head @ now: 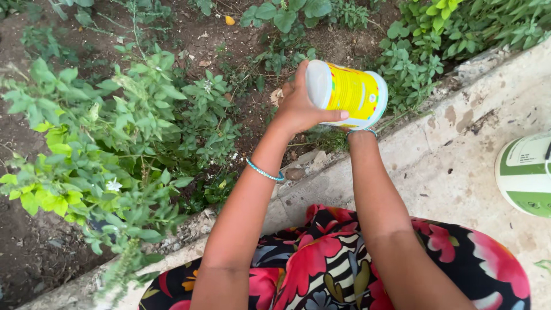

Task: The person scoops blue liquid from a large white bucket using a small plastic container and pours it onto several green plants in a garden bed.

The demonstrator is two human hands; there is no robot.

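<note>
Two hands on one yellow-labelled white plastic tub (349, 92), tipped on its side above the soil bed's edge by the concrete kerb (459, 143). My left hand (298, 103) clamps its base end, thumb under. My right hand (361, 127) is hidden beneath; grip can't tell. Green-and-white round container (525, 175) sits at the kerb's right edge.
</note>
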